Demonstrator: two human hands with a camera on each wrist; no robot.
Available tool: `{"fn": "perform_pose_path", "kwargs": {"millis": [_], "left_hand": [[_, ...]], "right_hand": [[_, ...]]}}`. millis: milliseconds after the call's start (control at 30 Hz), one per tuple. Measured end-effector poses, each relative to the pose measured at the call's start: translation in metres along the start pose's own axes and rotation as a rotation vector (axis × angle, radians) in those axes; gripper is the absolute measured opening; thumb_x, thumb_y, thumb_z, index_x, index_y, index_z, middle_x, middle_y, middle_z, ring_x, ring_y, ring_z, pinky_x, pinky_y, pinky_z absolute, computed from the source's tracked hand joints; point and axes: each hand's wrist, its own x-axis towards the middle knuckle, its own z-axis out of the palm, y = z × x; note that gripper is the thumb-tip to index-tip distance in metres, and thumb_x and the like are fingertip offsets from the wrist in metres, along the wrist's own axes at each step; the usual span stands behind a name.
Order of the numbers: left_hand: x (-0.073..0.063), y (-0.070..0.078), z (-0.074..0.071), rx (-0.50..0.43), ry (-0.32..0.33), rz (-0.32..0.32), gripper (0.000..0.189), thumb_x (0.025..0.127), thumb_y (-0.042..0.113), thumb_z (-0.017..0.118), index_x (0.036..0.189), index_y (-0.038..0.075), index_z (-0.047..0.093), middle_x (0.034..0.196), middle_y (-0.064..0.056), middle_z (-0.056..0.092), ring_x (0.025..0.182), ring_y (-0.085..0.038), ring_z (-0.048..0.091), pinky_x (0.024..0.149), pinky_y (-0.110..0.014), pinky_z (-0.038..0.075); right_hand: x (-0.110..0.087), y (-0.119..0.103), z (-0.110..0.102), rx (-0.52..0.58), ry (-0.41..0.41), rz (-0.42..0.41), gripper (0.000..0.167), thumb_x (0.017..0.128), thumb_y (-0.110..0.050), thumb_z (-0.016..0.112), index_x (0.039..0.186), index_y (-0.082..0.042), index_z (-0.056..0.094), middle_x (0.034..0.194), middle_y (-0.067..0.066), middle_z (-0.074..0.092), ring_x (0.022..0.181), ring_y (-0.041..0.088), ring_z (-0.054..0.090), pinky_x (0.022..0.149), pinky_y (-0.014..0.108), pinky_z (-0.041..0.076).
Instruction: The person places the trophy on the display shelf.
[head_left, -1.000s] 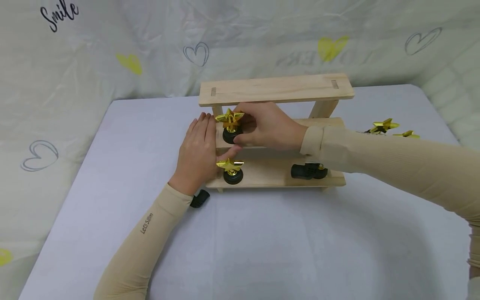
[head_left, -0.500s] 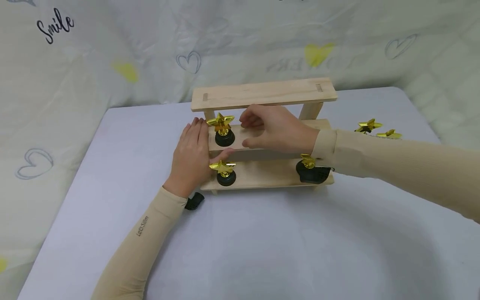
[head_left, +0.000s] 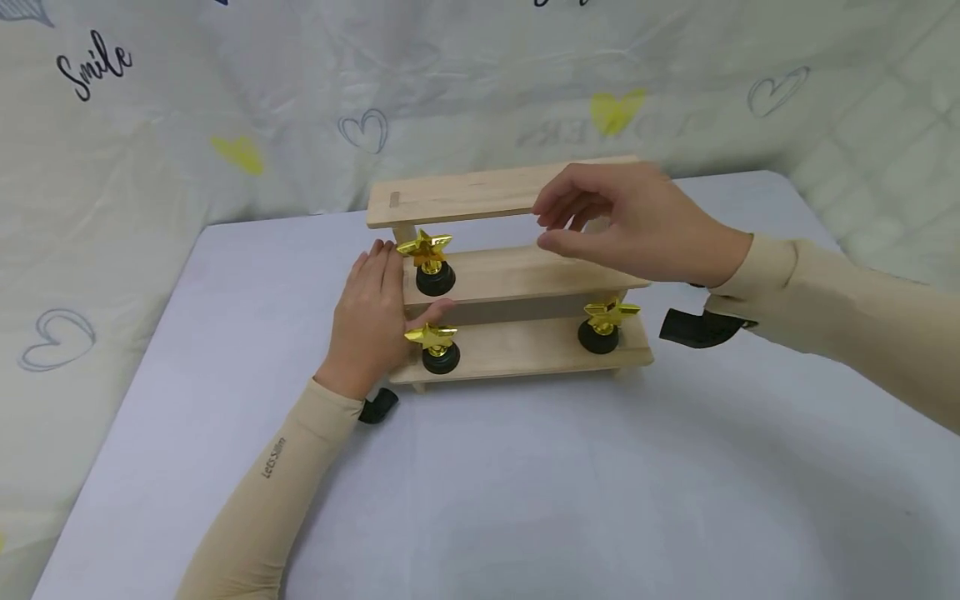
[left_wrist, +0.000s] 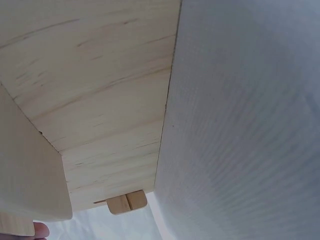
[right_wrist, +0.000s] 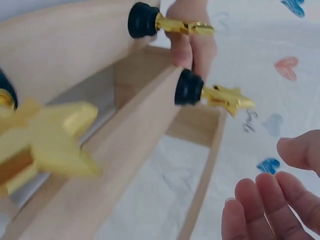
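Observation:
A three-tier wooden shelf (head_left: 517, 275) stands on the table. My left hand (head_left: 371, 325) rests along its left end, fingers straight and thumb at the front between the lower tiers. On the left of the middle tier stands a star trophy (head_left: 434, 277), gold on a round black base. Below it, a second star trophy (head_left: 441, 357) occupies the bottom tier's left, with a third star trophy (head_left: 599, 335) at that tier's right. My right hand (head_left: 637, 221), holding nothing, hovers before the top board with fingers loosely bent. In the right wrist view, its fingers (right_wrist: 270, 205) are apart from the trophies.
A white cloth covers the table (head_left: 525, 492). Behind it hangs a pale curtain (head_left: 465, 75) with hearts and lettering. Black wrist-worn pieces show under each arm, one piece (head_left: 697, 328) at the right and another piece (head_left: 378, 407) at the left.
My right hand has let go of the middle-tier trophy and moved right and up, uncovering the bottom-right trophy. Its arm now covers the gold stars seen earlier at the right. My left hand stays at the shelf.

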Motion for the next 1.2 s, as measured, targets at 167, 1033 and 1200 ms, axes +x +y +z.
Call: {"fn": "perform_pose_path", "kwargs": {"millis": [167,1033,1200], "left_hand": [[-0.001,-0.001,0.0,-0.015,0.022,-0.001,0.107,0.096,0.083,0.028,0.139,-0.012,0.052,0.136,-0.031,0.063,0.138,-0.048,0.056,0.12,-0.058,0.042],[-0.005,0.001,0.001,-0.014,0.033,0.008,0.101,0.096,0.082,0.032,0.126,-0.011,0.056,0.131,-0.03,0.064,0.138,-0.047,0.056,0.12,-0.058,0.041],[-0.005,0.002,0.003,-0.016,0.046,0.015,0.1,0.096,0.082,0.033,0.126,-0.01,0.057,0.129,-0.029,0.065,0.138,-0.047,0.056,0.12,-0.058,0.042]], "right_hand": [[-0.015,0.004,-0.02,-0.019,0.096,0.006,0.015,0.092,-0.01,0.078,0.105,-0.014,0.074,0.095,-0.012,0.074,0.085,0.001,0.069,0.078,0.009,0.052],[-0.101,0.099,-0.08,0.348,0.641,0.234,0.023,0.084,0.01,0.076,0.107,0.012,0.072,0.091,-0.005,0.079,0.077,0.006,0.074,0.074,0.01,0.055],[-0.121,0.125,-0.076,0.471,0.692,0.227,0.025,0.084,0.013,0.075,0.108,0.014,0.07,0.094,0.0,0.078,0.079,0.009,0.073,0.078,0.01,0.057]]}}
